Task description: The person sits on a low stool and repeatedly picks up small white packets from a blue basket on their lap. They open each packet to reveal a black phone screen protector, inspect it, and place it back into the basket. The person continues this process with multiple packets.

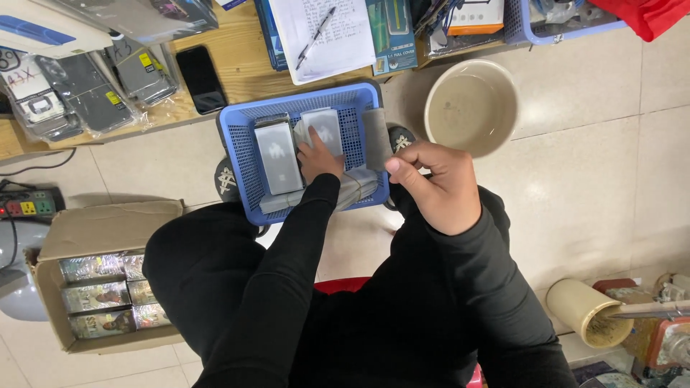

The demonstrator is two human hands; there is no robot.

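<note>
A blue plastic basket (241,154) rests on my lap, holding grey flat packets (278,154). My left hand (318,156) reaches into the basket and presses down on a packet (325,128) near its middle, fingers flat on it. My right hand (440,185) hovers at the basket's right rim, pinching a thin grey packet (376,138) by its edge between thumb and fingers. More grey packets lie stacked along the basket's near edge.
A cardboard box (108,230) of shiny packets stands at my left. A beige bowl (471,106) sits on the tiled floor ahead. A low wooden board (237,54) carries a black phone (201,79), bagged phone cases, and a notebook with pen (316,32).
</note>
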